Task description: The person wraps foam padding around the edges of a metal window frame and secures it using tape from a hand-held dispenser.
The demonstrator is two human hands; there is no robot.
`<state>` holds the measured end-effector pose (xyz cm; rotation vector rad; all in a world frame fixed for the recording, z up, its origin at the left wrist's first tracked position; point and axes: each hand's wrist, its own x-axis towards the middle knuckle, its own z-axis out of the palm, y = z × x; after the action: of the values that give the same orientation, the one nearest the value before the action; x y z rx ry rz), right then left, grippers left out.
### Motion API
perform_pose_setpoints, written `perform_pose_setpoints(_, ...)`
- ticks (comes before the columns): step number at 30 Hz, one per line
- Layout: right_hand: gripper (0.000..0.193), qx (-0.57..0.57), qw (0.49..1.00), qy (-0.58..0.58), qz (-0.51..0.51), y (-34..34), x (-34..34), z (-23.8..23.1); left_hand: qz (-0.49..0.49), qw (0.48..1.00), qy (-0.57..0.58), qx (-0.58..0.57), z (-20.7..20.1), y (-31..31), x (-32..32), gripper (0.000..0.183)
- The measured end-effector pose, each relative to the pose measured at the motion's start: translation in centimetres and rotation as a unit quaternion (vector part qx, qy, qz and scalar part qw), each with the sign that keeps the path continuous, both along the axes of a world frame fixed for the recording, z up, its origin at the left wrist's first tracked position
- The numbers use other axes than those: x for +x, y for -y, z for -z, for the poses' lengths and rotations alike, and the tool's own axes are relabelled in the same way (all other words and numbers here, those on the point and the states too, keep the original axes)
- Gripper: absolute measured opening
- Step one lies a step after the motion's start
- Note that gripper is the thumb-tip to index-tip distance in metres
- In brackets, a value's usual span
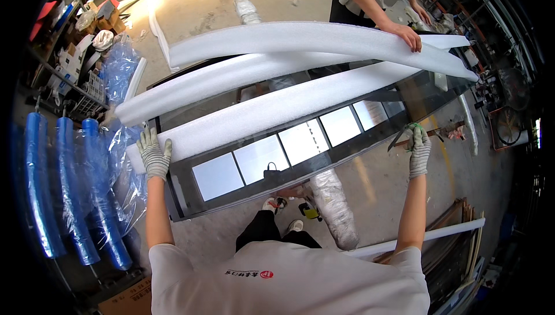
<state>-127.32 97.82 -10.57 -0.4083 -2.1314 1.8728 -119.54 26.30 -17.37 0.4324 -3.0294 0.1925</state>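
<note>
A long dark-framed glass panel (pixel 260 167) lies in front of me, its glass reflecting bright windows. Across it runs a white foam strip (pixel 283 104); two more foam strips (pixel 214 83) lie farther off. My left hand (pixel 153 154), in a striped knit glove, rests with fingers spread at the near strip's left end, by the panel's corner. Past the panel's right part, my gloved right hand (pixel 418 152) is closed on a small tool (pixel 399 137) with green at the grip and a thin dark end; its exact kind is unclear.
Across the panel, a co-worker's hand (pixel 406 36) presses on the farthest foam strip. A plastic-wrapped support (pixel 334 208) extends from under the panel toward me. Blue film rolls (pixel 66 188) stand at left, and long strips (pixel 445 231) lie at lower right. A fan (pixel 509 127) stands far right.
</note>
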Motion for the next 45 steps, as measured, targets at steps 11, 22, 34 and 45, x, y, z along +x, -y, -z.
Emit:
perform_pose_setpoints(11,0.032,0.125,0.907,-0.039,-0.4,19.6,19.1,-2.1,0.01,0.29,0.268,0.919,-5.7,-30.7,9.9,0.064)
perform_pose_setpoints(22,0.04,-0.264,0.872,0.245,-0.331,21.3,35.1,7.6,0.015,0.537,0.244,0.808,-1.4,-32.8,21.7,0.049)
perform_pose_setpoints(34,0.027,-0.347,0.865,0.359,-0.038,24.6,32.9,14.1,-0.006,0.619,0.106,0.778,1.7,-28.0,21.9,0.061)
perform_pose_setpoints(45,0.022,-0.371,0.857,0.224,0.278,24.5,23.1,22.2,0.007,0.642,0.04,0.765,-0.2,-11.5,20.9,0.043)
